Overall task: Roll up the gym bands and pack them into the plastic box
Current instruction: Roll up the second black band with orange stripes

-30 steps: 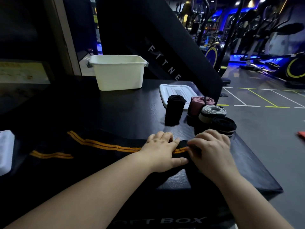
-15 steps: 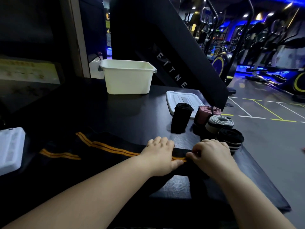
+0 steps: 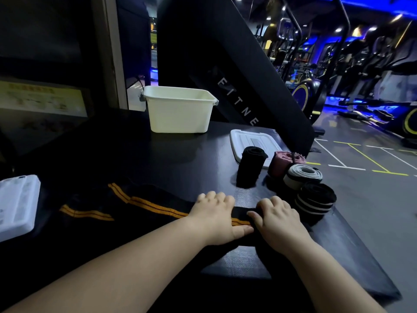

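Note:
A long black gym band with orange stripes lies flat across the black box top. My left hand presses down on it with the fingers spread over the band. My right hand curls round the band's right end, which is turned over into the start of a roll. Several rolled bands stand to the right: a black one, a pink one, a grey-white one and a black one with white stripes. The white plastic box stands open at the back.
The box's white lid lies flat behind the rolled bands. Another white lid-like tray sits at the left edge. A slanted black machine panel rises behind the surface. The surface's right edge drops to the gym floor.
The view has tilted, so everything sits lower in frame. My right hand has turned the band's end a little further over; my left hand stays pressed on the band.

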Action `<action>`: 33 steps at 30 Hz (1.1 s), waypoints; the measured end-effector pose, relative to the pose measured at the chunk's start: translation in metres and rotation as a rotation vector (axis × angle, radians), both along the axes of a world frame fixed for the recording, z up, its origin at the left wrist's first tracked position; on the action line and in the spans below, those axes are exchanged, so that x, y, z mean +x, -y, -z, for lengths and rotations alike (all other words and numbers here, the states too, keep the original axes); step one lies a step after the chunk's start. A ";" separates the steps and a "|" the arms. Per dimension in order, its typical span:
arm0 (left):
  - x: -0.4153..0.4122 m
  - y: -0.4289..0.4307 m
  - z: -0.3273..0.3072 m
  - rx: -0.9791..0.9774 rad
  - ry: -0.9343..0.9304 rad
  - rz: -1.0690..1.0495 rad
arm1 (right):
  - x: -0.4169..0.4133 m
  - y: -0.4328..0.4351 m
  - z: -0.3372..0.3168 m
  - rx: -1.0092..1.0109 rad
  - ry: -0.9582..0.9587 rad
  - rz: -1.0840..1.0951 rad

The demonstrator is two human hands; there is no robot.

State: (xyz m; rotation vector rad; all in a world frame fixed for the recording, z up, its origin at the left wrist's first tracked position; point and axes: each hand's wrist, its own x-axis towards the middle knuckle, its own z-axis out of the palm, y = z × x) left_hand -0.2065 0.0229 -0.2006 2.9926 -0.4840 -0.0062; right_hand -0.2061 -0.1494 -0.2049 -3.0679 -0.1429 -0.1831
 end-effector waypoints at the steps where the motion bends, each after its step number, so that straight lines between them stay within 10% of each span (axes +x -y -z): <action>1: -0.001 -0.001 0.000 0.002 0.004 0.007 | 0.000 0.000 0.000 0.011 -0.010 0.004; 33: -0.016 -0.045 0.000 -0.025 0.051 -0.112 | -0.015 0.022 -0.011 -0.083 0.108 -0.082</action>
